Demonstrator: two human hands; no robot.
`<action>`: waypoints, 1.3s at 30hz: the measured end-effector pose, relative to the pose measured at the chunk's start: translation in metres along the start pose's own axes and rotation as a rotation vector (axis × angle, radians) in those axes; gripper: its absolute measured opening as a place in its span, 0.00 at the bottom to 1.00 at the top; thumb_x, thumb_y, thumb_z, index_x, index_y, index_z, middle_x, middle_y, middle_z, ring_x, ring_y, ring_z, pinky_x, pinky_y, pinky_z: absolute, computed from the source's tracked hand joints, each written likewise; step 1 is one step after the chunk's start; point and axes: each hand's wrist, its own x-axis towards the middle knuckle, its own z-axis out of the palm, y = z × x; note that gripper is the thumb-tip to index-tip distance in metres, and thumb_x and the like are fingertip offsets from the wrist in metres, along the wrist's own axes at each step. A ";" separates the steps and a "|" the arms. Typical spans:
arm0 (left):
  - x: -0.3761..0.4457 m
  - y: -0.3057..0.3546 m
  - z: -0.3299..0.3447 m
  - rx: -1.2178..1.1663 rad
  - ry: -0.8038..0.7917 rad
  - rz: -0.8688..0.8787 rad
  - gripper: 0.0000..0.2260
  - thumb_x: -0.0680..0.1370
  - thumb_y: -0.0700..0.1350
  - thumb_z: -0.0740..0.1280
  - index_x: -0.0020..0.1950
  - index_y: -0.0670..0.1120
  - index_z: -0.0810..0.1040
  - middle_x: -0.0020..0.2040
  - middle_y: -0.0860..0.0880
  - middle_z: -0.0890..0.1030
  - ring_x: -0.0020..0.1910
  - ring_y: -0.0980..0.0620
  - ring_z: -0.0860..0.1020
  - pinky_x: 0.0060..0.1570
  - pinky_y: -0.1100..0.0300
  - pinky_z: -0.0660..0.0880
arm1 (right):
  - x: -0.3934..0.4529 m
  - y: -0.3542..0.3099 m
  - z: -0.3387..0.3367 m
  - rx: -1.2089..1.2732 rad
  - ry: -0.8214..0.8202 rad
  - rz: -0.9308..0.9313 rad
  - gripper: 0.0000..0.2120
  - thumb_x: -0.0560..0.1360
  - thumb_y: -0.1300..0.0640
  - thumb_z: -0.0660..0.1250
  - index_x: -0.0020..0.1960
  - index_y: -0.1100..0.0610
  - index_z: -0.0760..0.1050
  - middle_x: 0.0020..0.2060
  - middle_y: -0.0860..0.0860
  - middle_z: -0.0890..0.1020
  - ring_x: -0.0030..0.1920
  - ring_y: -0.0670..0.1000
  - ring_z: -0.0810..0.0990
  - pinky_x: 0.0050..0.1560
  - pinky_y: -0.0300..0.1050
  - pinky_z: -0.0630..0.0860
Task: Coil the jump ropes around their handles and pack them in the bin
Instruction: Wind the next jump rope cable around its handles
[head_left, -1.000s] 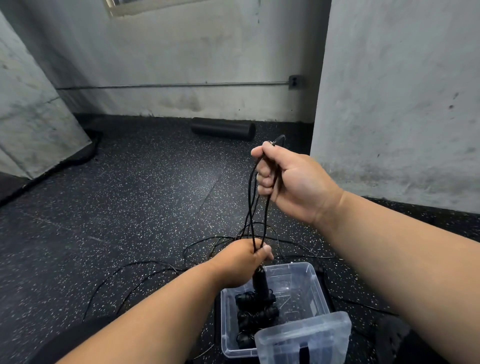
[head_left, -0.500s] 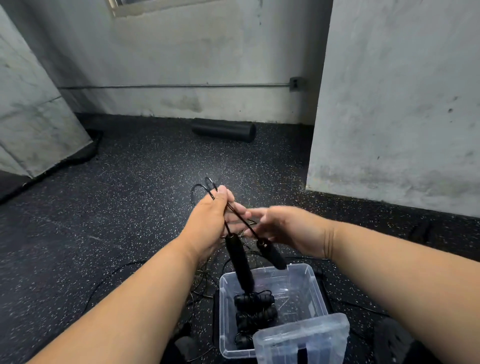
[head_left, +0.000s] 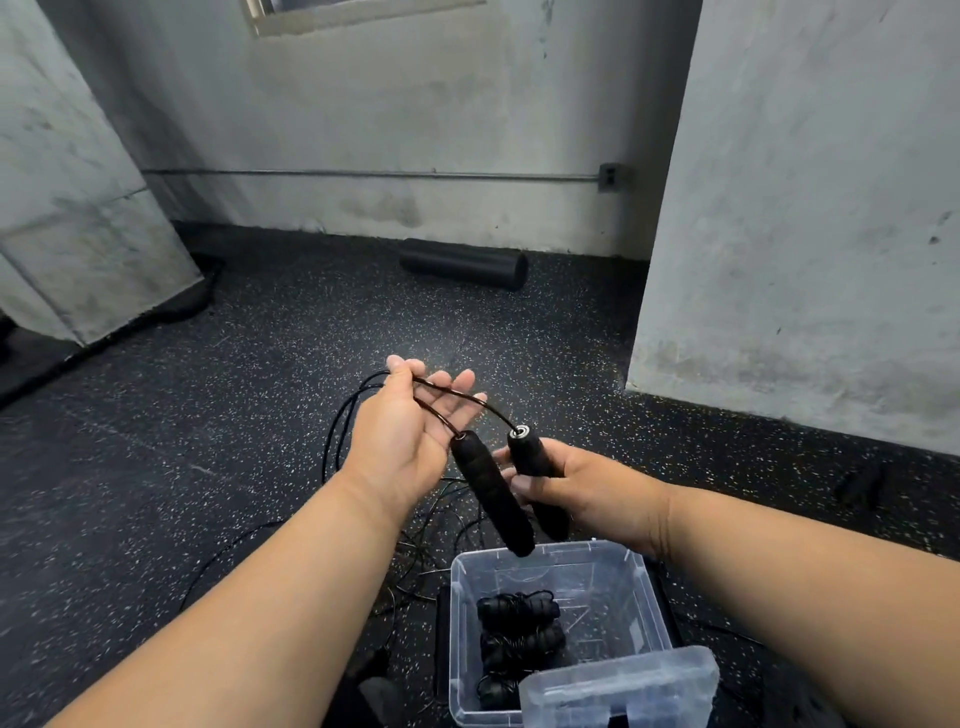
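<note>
Taking the clear plastic bin (head_left: 649, 613) on the speckled floor (head_left: 156, 467) as the landmark: to its left and beyond it, loose black cable (head_left: 332, 447) trails over the floor in slack loops.

Above the bin and to its left, the left hand (head_left: 410, 436) is palm-up with fingers nearly straight. The cord's folded strands (head_left: 441, 389) cross its palm and the thumb rests on them near the fingertips, so this grip looks released, at most a light press, not a clench.

Directly above the bin's far rim hang the two black handles. The left handle (head_left: 493, 493) slants down towards the bin, its top just beside the left palm. The right handle (head_left: 530, 457) is grasped by the right hand (head_left: 582, 493), fingers curled around its shaft.

Inside the bin, along its left wall, lie coiled ropes (head_left: 519, 639) already packed. The lid (head_left: 618, 691) leans across the bin's near right corner.

Handling, as I judge it: the cord is thin, springy and slick, and will likely uncoil if let go. The handles are stiff, light and look foam-covered, so they are the place to hold. Pressing both together in one hand would leave the other free to wind cord tightly around them.

Far behind the bin, a black foam roller (head_left: 462, 267) lies against the wall.
</note>
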 end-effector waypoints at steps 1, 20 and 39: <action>0.000 0.000 -0.001 -0.020 0.014 -0.004 0.17 0.88 0.56 0.57 0.49 0.45 0.74 0.34 0.47 0.81 0.40 0.45 0.87 0.39 0.46 0.85 | 0.000 -0.002 0.003 0.007 -0.015 -0.010 0.16 0.82 0.51 0.69 0.69 0.45 0.76 0.55 0.48 0.87 0.50 0.48 0.85 0.44 0.41 0.78; -0.014 -0.001 -0.001 -0.184 0.052 -0.135 0.18 0.89 0.55 0.56 0.46 0.46 0.73 0.31 0.50 0.73 0.28 0.52 0.79 0.40 0.44 0.85 | 0.007 0.005 0.023 0.215 -0.115 0.103 0.15 0.72 0.48 0.74 0.57 0.53 0.81 0.51 0.55 0.86 0.48 0.49 0.84 0.35 0.39 0.76; -0.015 -0.002 -0.001 0.172 0.101 -0.239 0.15 0.88 0.56 0.58 0.58 0.45 0.74 0.52 0.43 0.84 0.52 0.44 0.85 0.61 0.40 0.78 | 0.010 -0.008 0.000 -0.232 -0.060 0.255 0.10 0.71 0.53 0.70 0.50 0.54 0.73 0.37 0.51 0.81 0.33 0.51 0.77 0.35 0.46 0.72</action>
